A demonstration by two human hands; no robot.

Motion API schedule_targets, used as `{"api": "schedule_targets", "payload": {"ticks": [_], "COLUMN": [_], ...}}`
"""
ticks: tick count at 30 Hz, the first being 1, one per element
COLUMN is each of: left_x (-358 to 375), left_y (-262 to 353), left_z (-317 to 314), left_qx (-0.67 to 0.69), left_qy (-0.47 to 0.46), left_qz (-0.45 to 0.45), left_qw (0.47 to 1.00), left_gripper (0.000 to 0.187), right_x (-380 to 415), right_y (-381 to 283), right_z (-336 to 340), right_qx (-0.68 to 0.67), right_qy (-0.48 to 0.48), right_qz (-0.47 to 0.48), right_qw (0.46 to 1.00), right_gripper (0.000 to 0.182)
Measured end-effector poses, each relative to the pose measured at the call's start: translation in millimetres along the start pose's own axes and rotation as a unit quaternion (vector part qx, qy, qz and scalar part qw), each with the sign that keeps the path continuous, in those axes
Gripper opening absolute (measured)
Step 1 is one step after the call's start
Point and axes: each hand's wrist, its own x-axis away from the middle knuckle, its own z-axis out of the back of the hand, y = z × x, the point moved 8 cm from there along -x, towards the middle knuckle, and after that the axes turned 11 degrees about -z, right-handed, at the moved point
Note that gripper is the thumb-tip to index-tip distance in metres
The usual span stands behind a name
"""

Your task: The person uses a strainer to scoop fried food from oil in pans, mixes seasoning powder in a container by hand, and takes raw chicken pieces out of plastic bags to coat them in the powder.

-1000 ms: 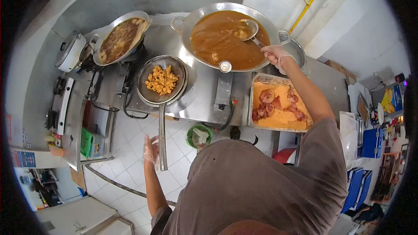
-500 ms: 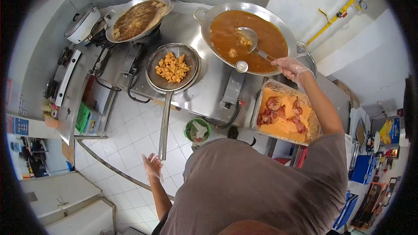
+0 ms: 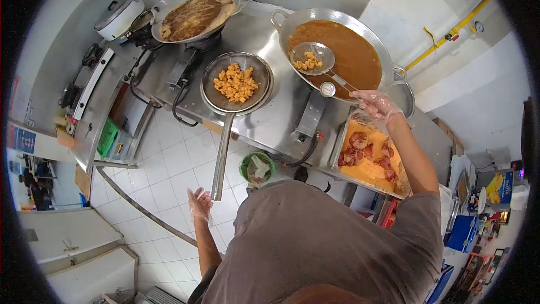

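In a clear plastic glove, my right hand [image 3: 375,105] grips the handle of a wire skimmer [image 3: 320,52]. Golden fried pieces [image 3: 308,61] lie in its bowl, which hangs over the left part of a large wok [image 3: 365,27] of brown oil. My left hand [image 3: 199,204], gloved as well, has its fingers apart and holds nothing. It is beside the end of the long metal handle of a big strainer [image 3: 212,73]. That strainer rests on a round metal vessel on the steel counter, with a heap of fried pieces [image 3: 236,82] inside.
A second wok [image 3: 239,7] of foaming oil stands at the back left, near a white pot [image 3: 121,16]. A tray [image 3: 340,157] of orange coating and raw meat is at my right. A dial thermometer [image 3: 327,89] sits at the near wok's rim. A green bin [image 3: 247,163] stands on the floor.
The skimmer has risen out of the oil with fried pieces in it and moved toward the wok's left side. My left hand stays open near the strainer's handle.
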Motion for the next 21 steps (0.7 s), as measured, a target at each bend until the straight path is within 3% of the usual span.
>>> {"api": "schedule_targets", "payload": {"ticks": [8,11,15,16,17,18,19,21], "left_x": [-6,-5,-2,-3,-4,-3,1,1], "left_y": [13,16,26,27,28,26,26,33], "left_z": [10,25,42,46,51,58,65,71], "left_qx": [0.01,0.026,0.033,0.036,0.038,0.039,0.035,0.026], "left_qy": [-0.016,-0.01,-0.01,-0.006,-0.002,0.002,0.004,0.001], "left_qz": [-0.01,-0.017,-0.027,-0.021,-0.015,-0.007,-0.01,-0.02], "left_qw": [1.0,0.999,0.999,0.999,0.999,0.999,0.999,0.999], "left_gripper": [0.079,0.079,0.077,0.077,0.077,0.076,0.076,0.076], "right_x": [37,31,0,-27,-66,-58,-76,-82], "right_y": [-26,-25,12,25,45,47,62,77], "right_z": [-74,-112,-176,-188,-195,-223,-233,-246], "right_qx": [0.029,0.038,0.117,0.215,0.31,0.438,0.435,0.508], "right_qy": [0.042,-0.019,0.003,0.071,0.131,0.187,0.19,0.267], "right_qz": [0.068,0.091,0.122,0.195,0.333,0.39,0.406,0.314], "right_qw": [0.996,0.995,0.986,0.954,0.881,0.788,0.781,0.756], "right_gripper": [0.032,0.027,0.03,0.034,0.034,0.032,0.029,0.031]}}
